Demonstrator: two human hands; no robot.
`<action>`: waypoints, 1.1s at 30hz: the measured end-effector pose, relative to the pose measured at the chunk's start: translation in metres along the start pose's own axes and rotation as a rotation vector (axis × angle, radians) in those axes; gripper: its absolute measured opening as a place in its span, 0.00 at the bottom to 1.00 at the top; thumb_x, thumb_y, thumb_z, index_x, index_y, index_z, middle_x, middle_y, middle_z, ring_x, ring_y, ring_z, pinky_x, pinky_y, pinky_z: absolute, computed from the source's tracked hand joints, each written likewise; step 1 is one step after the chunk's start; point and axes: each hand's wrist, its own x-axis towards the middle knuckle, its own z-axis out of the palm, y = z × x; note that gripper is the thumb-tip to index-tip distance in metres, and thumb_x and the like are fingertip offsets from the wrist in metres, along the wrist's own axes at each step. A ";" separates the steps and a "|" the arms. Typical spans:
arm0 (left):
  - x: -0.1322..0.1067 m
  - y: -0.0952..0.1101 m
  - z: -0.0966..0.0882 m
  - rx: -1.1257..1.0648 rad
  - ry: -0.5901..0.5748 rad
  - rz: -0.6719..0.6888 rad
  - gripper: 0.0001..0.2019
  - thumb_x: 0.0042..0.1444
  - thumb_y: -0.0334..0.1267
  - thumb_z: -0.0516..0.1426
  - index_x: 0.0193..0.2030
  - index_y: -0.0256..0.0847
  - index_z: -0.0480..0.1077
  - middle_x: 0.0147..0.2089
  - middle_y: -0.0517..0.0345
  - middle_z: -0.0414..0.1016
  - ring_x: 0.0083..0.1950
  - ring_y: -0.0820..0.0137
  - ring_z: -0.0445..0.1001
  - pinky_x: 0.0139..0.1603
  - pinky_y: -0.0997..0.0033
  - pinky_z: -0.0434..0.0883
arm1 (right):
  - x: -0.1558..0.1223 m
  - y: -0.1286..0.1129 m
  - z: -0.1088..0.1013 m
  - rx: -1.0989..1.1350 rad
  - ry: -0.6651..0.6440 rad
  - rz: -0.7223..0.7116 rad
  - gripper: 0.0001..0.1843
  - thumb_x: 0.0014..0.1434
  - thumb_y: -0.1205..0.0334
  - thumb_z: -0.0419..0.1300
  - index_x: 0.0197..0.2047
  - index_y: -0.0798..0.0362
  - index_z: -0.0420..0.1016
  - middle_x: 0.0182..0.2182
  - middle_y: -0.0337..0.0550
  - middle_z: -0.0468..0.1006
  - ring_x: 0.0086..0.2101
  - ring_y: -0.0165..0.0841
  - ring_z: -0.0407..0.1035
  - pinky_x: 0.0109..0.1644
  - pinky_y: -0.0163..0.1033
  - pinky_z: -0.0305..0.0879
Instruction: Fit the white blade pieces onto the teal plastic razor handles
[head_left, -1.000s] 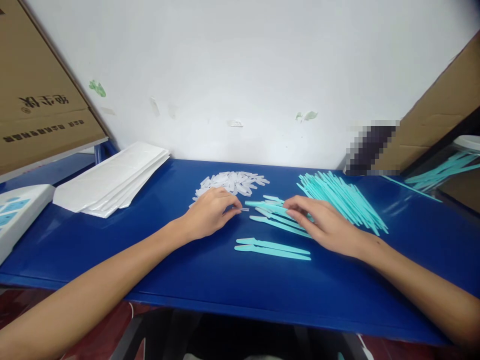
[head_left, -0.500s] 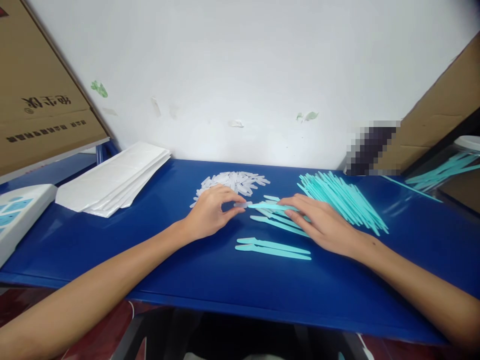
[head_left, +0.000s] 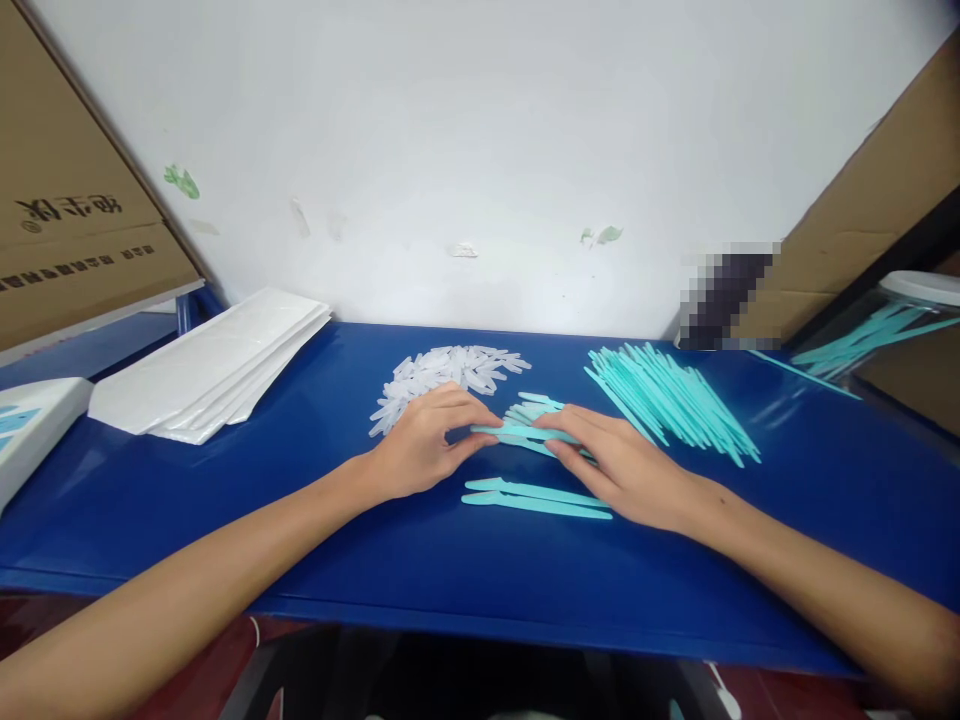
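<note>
My left hand [head_left: 424, 440] and my right hand [head_left: 611, 460] meet over a teal plastic stick [head_left: 517, 432] on the blue table [head_left: 420, 560]. The left fingertips pinch its near end, where a small clear cap was a moment ago; the cap is hidden now. The right fingers grip the stick's handle. Under the hands lie a few more teal sticks [head_left: 529, 410]. Two finished-looking teal sticks [head_left: 536, 497] lie side by side nearer to me. A heap of clear caps [head_left: 442, 375] sits just behind the left hand.
A large fan of teal sticks [head_left: 667, 400] lies at the right. White flat bags [head_left: 210, 360] are stacked at the left, beside a white box [head_left: 34, 425] and cardboard cartons [head_left: 75, 220]. A clear container with teal sticks [head_left: 892, 325] stands far right.
The left hand brought a clear cap to the tip of the teal stick held by the right hand, and the two hands have closed together on it.
</note>
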 end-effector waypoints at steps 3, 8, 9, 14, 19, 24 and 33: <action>0.001 -0.003 -0.005 0.116 -0.072 0.002 0.10 0.64 0.39 0.60 0.50 0.39 0.76 0.44 0.52 0.80 0.45 0.66 0.75 0.47 0.66 0.69 | 0.001 -0.001 0.002 -0.035 -0.008 0.028 0.17 0.73 0.57 0.46 0.58 0.52 0.68 0.44 0.45 0.77 0.34 0.33 0.72 0.37 0.39 0.66; 0.000 -0.023 -0.025 0.372 -0.110 -0.144 0.09 0.66 0.39 0.55 0.45 0.40 0.76 0.30 0.62 0.77 0.27 0.73 0.71 0.46 0.61 0.63 | 0.000 0.007 0.004 -0.246 0.007 0.057 0.15 0.71 0.58 0.49 0.50 0.55 0.72 0.40 0.48 0.75 0.34 0.36 0.70 0.35 0.41 0.65; -0.001 -0.027 -0.029 0.392 -0.107 -0.172 0.10 0.65 0.38 0.55 0.44 0.39 0.76 0.27 0.63 0.76 0.25 0.74 0.69 0.45 0.61 0.63 | 0.000 0.007 0.005 -0.293 0.006 0.055 0.14 0.71 0.59 0.49 0.49 0.55 0.73 0.40 0.48 0.75 0.35 0.37 0.70 0.35 0.41 0.64; -0.005 -0.037 -0.032 0.563 -0.246 -0.253 0.14 0.66 0.40 0.53 0.48 0.40 0.78 0.37 0.55 0.76 0.33 0.67 0.72 0.39 0.65 0.66 | -0.001 -0.002 0.002 -0.310 -0.046 -0.029 0.15 0.70 0.55 0.51 0.48 0.54 0.74 0.41 0.49 0.74 0.38 0.39 0.69 0.40 0.45 0.64; -0.003 -0.032 -0.029 0.713 -0.396 -0.257 0.14 0.66 0.39 0.53 0.50 0.46 0.80 0.43 0.49 0.71 0.42 0.60 0.70 0.40 0.61 0.65 | -0.002 -0.010 -0.004 -0.111 -0.222 -0.052 0.14 0.70 0.52 0.52 0.46 0.51 0.73 0.41 0.46 0.73 0.38 0.37 0.69 0.41 0.43 0.65; 0.001 -0.023 -0.030 0.476 -0.448 -0.198 0.11 0.66 0.39 0.56 0.48 0.50 0.80 0.47 0.52 0.74 0.46 0.61 0.69 0.47 0.60 0.65 | -0.005 -0.005 -0.011 0.003 -0.300 0.039 0.13 0.71 0.53 0.49 0.42 0.50 0.70 0.40 0.44 0.73 0.37 0.36 0.69 0.42 0.42 0.63; -0.001 -0.019 -0.029 0.220 -0.472 -0.325 0.13 0.65 0.41 0.58 0.54 0.43 0.76 0.43 0.53 0.80 0.47 0.62 0.73 0.46 0.64 0.68 | 0.001 0.002 -0.014 -0.040 -0.172 0.053 0.10 0.67 0.60 0.52 0.33 0.51 0.67 0.27 0.39 0.74 0.30 0.34 0.67 0.41 0.42 0.60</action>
